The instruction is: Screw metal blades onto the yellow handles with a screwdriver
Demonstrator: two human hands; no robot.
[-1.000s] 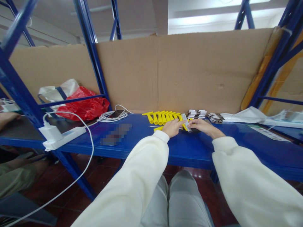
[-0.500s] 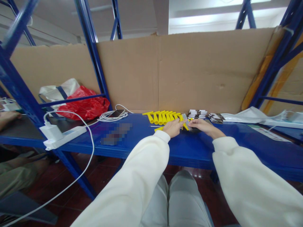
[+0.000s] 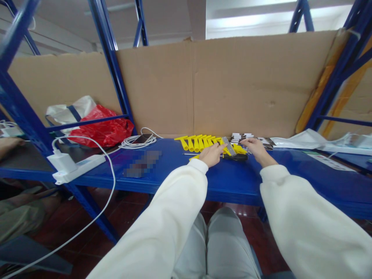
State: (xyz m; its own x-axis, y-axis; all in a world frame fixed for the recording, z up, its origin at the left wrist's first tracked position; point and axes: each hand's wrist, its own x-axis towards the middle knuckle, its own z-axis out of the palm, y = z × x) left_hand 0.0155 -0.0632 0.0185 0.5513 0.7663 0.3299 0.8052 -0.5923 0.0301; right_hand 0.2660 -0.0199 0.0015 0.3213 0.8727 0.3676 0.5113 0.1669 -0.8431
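My left hand (image 3: 212, 154) is closed on a yellow scraper handle, mostly hidden by the fingers, with a flat grey metal plate (image 3: 229, 147) slanting up at its head. My right hand (image 3: 257, 148) is a little to the right, fingertips pinched together low over small shiny pieces (image 3: 247, 147); what they hold, if anything, is too small to make out. Below the plate lies a screwdriver (image 3: 236, 157) with a black handle, its thin shaft pointing left. Several yellow T-shaped handles (image 3: 196, 144) stand in a row behind my left hand.
Stacked black-and-white packs (image 3: 241, 136) sit behind the hands by the cardboard wall (image 3: 232, 85). On the left are a coiled white cable (image 3: 136, 142), a red plastic bag (image 3: 104, 128) and a white power strip (image 3: 84, 168). A white plastic sheet (image 3: 305, 140) and printed paper (image 3: 329, 161) lie right.
My right hand has left the metal plate and moved right and back to the small pieces, uncovering the screwdriver handle. My left hand stays with the scraper handle and plate.
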